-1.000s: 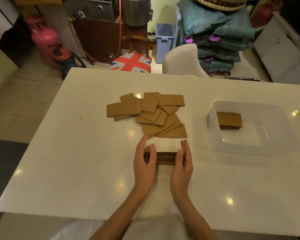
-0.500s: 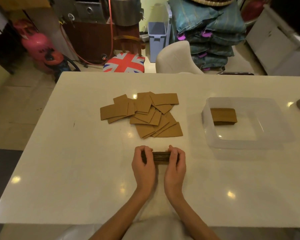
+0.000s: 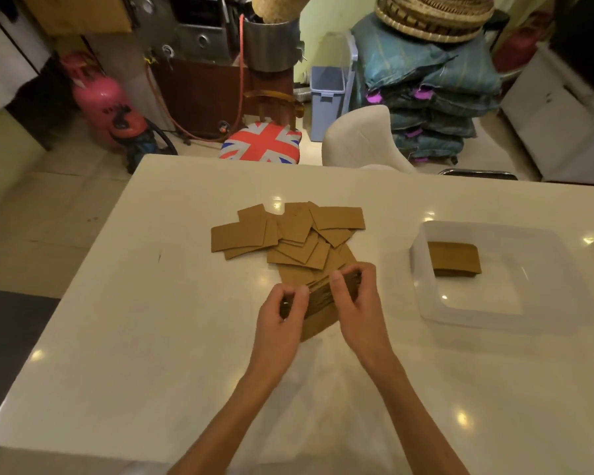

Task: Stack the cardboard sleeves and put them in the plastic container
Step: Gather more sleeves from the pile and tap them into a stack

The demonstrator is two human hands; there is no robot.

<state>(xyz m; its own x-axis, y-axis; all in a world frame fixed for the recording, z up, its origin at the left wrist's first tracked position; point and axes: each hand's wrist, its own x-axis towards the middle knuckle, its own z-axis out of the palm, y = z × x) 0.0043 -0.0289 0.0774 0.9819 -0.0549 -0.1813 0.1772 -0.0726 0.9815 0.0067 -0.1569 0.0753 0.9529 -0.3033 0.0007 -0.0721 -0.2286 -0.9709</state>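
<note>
Head camera view: the left hand (image 3: 282,311) and the right hand (image 3: 355,296) each have a closed grip on opposite ends of a squared-up stack of brown cardboard sleeves (image 3: 318,305), fingers curled over its far edge and thumbs on the near side. A second ago that stack stood on edge on the glossy white counter (image 3: 151,337) while both palms pressed it even; now it is tilted, and seems raised off the surface, nearer the loose pile. That suggests the squaring is finished and the bundle is ready to be carried over. The clear square plastic container (image 3: 426,313) sits to the right, apart from the hands, and already holds one neat stack of brown sleeves (image 3: 455,258) against its far left corner; the rest of its floor is bare, so there looks to be room for this bundle beside it. A loose fan of flat brown cardboard sleeves (image 3: 288,233) lies just beyond the hands, its nearest pieces almost touching the held stack, so a lift before moving right would likely avoid scattering them. The counter between hands and container is bare, and the counter's near edge is well behind the wrists.
</note>
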